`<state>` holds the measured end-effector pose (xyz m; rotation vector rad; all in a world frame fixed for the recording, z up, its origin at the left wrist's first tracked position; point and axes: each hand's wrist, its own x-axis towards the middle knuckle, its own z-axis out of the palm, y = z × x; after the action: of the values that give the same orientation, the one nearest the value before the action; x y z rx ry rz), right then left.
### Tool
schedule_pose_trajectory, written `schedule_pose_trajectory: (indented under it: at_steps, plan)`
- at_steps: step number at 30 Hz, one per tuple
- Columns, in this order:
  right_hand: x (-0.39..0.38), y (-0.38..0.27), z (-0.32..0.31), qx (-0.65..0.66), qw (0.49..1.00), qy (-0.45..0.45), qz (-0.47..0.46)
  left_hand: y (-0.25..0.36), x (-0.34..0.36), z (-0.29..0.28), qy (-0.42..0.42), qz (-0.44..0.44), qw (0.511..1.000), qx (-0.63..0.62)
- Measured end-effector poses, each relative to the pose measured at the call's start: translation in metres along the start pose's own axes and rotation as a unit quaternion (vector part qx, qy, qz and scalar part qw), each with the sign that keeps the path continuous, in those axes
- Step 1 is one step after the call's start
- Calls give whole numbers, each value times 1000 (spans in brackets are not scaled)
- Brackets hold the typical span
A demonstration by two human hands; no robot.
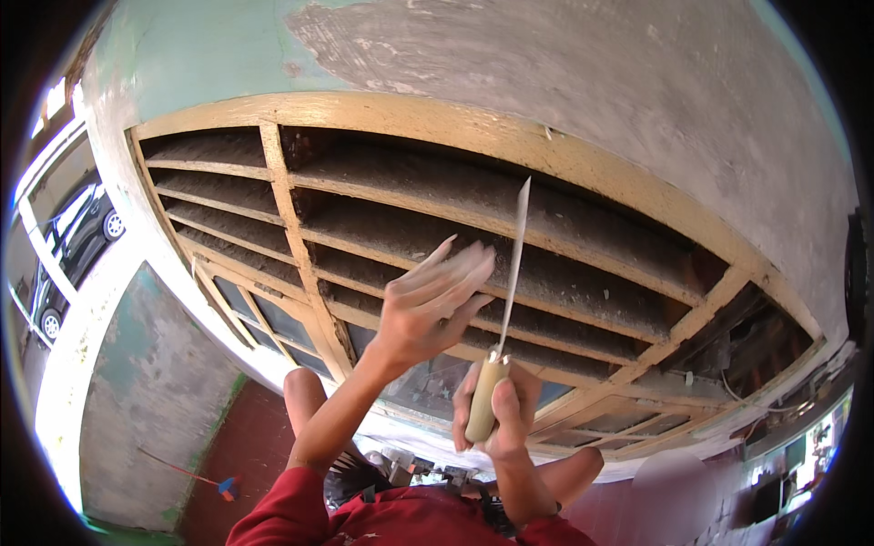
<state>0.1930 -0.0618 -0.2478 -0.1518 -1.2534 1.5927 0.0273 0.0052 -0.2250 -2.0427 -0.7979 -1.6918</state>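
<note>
My right hand is wrapped round the pale handle of a knife, seen almost edge-on. Its long thin blade points up and away, in front of the slats, and a shiny metal collar sits where blade meets handle. Whether the tip touches the wood cannot be told. Left of the blade, my left hand is raised with its fingers stretched out and smeared by motion; nothing shows in it. Behind both hands is a cream wooden louvre frame whose slats are dark with dust.
Windows with glass panes lie below the louvre. A worn green and grey wall surrounds the frame. Down on the red floor is a small blue and red object. A dark car stands outside at left; a thin cable hangs at right.
</note>
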Motion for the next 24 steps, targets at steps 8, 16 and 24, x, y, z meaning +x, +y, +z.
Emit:
schedule_pose_trajectory:
  at_steps: [8, 16, 24]
  plan:
    - [33, -30, 0, -205, 965, 79, -145, -4, 38, -51, 89, 95, 989, 75]
    - [77, -72, 32, -206, 968, 36, -140, 14, 162, -51, -33, 462, 881, 98]
    - [102, -77, 46, -197, 963, 19, -182, 42, 229, -23, -97, 409, 907, -36]
